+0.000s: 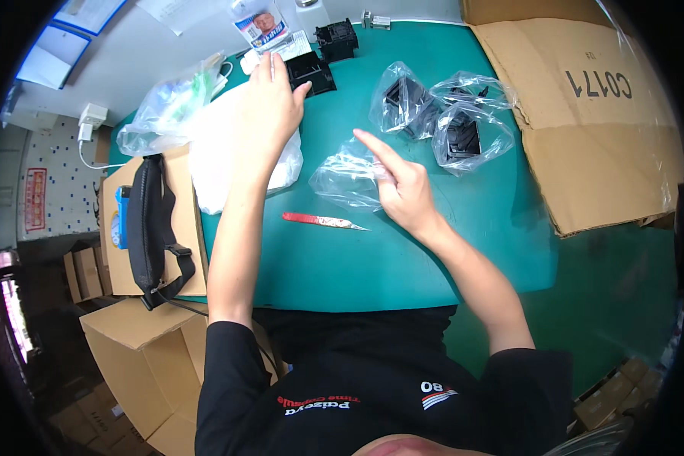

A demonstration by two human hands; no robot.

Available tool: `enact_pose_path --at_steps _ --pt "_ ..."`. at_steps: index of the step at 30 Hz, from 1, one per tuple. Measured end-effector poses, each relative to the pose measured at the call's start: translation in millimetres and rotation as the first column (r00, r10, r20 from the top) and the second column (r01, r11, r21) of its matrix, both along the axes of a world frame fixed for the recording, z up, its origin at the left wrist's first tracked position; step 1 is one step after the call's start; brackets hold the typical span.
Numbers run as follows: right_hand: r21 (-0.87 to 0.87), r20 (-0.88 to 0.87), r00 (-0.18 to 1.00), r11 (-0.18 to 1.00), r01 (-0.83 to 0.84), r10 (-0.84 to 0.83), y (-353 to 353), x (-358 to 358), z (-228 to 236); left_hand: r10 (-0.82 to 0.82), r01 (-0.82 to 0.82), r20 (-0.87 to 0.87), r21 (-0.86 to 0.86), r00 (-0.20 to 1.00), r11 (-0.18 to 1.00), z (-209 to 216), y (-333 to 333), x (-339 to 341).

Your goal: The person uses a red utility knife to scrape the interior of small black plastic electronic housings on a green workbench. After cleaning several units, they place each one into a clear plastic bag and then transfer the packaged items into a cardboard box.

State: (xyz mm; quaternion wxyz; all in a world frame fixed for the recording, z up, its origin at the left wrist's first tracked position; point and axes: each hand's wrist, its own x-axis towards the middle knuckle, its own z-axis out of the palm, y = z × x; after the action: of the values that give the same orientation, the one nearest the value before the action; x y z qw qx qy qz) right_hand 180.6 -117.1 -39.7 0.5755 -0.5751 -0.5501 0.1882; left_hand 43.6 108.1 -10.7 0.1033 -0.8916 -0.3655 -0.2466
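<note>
My left hand [275, 102] reaches to the far side of the green table, fingers stretched out. Just right of its fingertips lies a black plastic part [311, 74]; whether they touch I cannot tell. Beyond it stands a second, blocky black part [337, 39]. My right hand [406, 194] has the index finger pointing out and the other fingers curled on the edge of a clear plastic bag [346, 176], which looks empty. Nearer me lies a slim pointed tool [315, 220] with a red handle. Several clear bags holding black parts [462, 140] sit farther right.
White plastic sheeting [213, 152] and a clear bag with green contents [176, 102] are at the left. A black belt bag [148, 228] rests on cardboard at the left edge. A large cardboard box [600, 129] stands at the right; an open carton [148, 342] is lower left.
</note>
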Motion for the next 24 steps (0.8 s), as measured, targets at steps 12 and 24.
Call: enact_pose_path --at_steps 12,24 --pt "-0.229 -0.043 0.997 0.971 -0.074 0.066 -9.3 -1.7 26.4 -0.072 0.081 0.120 -0.079 0.990 0.994 -20.6 17.9 17.5" --pt "-0.345 -0.150 0.988 0.939 -0.015 -0.039 -2.7 2.7 26.6 -0.162 0.701 0.844 -0.301 0.512 0.647 50.2 -87.2 -35.1"
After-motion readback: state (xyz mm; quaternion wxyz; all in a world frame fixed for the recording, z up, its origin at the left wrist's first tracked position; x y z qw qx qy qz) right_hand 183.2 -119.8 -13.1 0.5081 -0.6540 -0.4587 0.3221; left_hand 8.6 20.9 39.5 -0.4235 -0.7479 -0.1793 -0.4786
